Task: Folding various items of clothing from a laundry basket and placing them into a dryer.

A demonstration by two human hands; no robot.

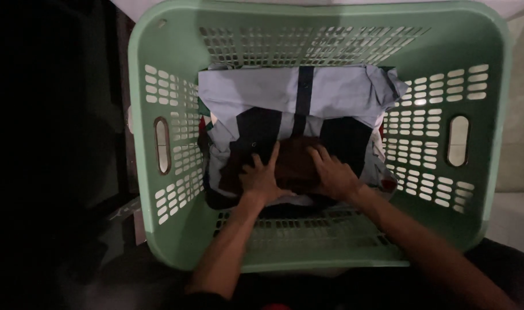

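- Basket [176,241]: pale green plastic, rectangular w/ rounded corners; slotted walls on all four sides, oval handle cut-out in left and right walls. Seen from straight above; fills most of view.
- Dark cloth [293,166]: maroon-brown, folded or bunched into a small pad; lies on top of the pile, near-centre of basket, towards the near wall. Fabric detail lost in dim light.
- Left hand [261,181]: flat, palm down, fingers spread wide; rests on left edge of dark cloth. Not gripping.
- Right hand [334,175]: flat, palm down, fingers spread but closer together; presses right side of dark cloth. Not gripping.
- Shirt [262,89]: light grey-blue, laid flat under dark cloth, spans basket floor side to side; dark placket stripe down middle w/ small buttons, dark panels lower down.
- Other items: bits of red and white fabric peek out at pile's edges, kind unclear.
- Surrounds: left of basket very dark; pale floor [520,218] at right.
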